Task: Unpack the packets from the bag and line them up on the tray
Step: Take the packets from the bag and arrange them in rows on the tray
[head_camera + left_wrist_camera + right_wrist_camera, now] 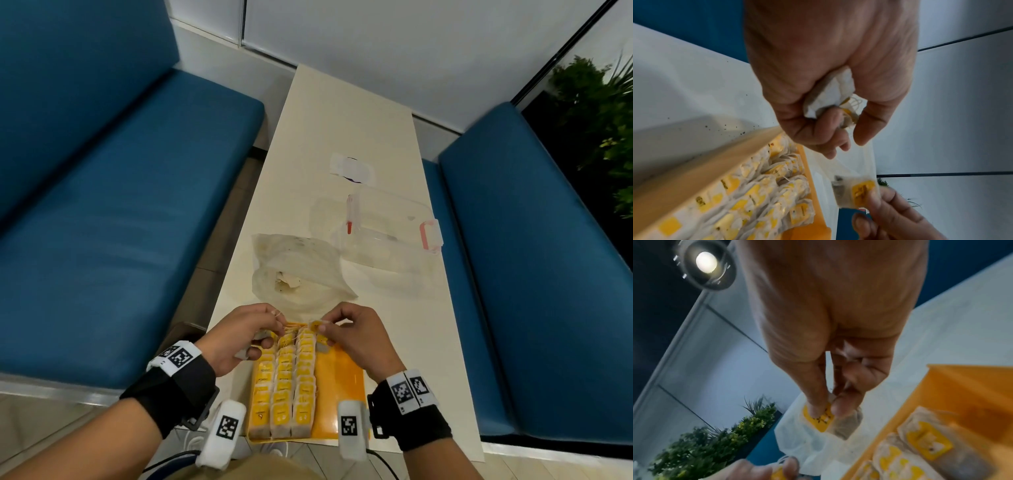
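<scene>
An orange tray [342, 387] lies at the table's near edge, three rows of yellow-tagged tea packets [284, 380] lined along its left side, also seen as packet rows [764, 191] from the left wrist. My left hand [250, 334] holds a bunch of crumpled packets [830, 95] over the tray's far end. My right hand [346, 329] pinches one packet [823, 417] by its yellow tag just beyond the tray's far edge; the same packet [857, 191] shows in the left wrist view. The clear plastic bag [294, 270] lies crumpled just behind both hands.
A clear plastic box with pink clips [394, 229] stands on the pale table [342, 120] behind the bag, with a small white wrapper [352, 168] farther back. Blue benches [120, 205] flank the table. Green plants [603, 113] stand at the far right.
</scene>
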A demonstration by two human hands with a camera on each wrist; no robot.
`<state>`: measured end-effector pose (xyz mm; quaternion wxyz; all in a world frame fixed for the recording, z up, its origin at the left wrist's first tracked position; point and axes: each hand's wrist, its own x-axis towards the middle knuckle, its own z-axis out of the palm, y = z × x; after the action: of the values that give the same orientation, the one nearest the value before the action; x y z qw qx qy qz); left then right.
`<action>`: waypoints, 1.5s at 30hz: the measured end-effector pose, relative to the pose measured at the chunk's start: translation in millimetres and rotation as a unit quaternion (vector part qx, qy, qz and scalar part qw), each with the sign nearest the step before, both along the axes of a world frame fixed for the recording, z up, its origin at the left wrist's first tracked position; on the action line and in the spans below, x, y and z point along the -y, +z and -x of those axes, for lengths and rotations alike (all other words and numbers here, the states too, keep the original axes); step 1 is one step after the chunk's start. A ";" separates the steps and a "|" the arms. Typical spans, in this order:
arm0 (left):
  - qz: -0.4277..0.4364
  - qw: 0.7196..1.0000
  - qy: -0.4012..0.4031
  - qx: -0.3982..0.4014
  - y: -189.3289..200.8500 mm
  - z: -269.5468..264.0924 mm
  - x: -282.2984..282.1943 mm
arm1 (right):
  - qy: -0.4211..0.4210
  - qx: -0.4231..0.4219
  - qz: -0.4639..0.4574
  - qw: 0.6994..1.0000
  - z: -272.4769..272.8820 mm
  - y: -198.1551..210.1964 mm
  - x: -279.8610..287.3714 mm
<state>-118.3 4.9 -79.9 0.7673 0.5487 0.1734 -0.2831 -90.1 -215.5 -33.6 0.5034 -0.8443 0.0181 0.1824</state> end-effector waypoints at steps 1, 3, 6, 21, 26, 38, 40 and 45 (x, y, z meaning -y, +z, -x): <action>-0.005 1.000 -0.001 -0.001 -0.5 0.4 -0.9 | -0.002 -0.007 0.010 1.000 0.0 -3.4 4.3; -0.011 1.000 -0.001 -0.002 -1.7 1.3 -2.2 | -0.020 -0.018 0.023 0.999 -0.3 -11.3 13.7; -0.046 0.999 0.009 0.006 -6.9 2.4 -4.4 | -0.023 -0.045 0.052 0.997 2.9 -21.9 24.3; -0.288 0.954 0.017 0.074 -42.3 10.6 -9.0 | -0.018 -0.122 0.209 0.970 6.7 -54.7 8.3; -0.280 0.957 0.006 0.071 -44.6 10.1 -11.8 | -0.060 -0.106 0.212 0.970 6.9 -69.0 3.2; -0.275 0.958 -0.001 0.079 -49.6 8.7 -11.8 | -0.108 -0.079 0.232 0.963 12.5 -60.1 -11.1; -0.278 0.957 -0.001 0.079 -50.4 8.9 -12.4 | -0.115 -0.077 0.229 0.963 13.5 -61.0 -12.5; -0.280 0.956 -0.005 0.082 -52.3 9.0 -13.8 | -0.134 -0.064 0.223 0.963 13.6 -62.7 -13.1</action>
<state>-127.3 18.7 -132.2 0.5930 0.7638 0.1795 -0.1809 -103.7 -202.5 -96.4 0.3196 -0.9119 0.2030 0.1582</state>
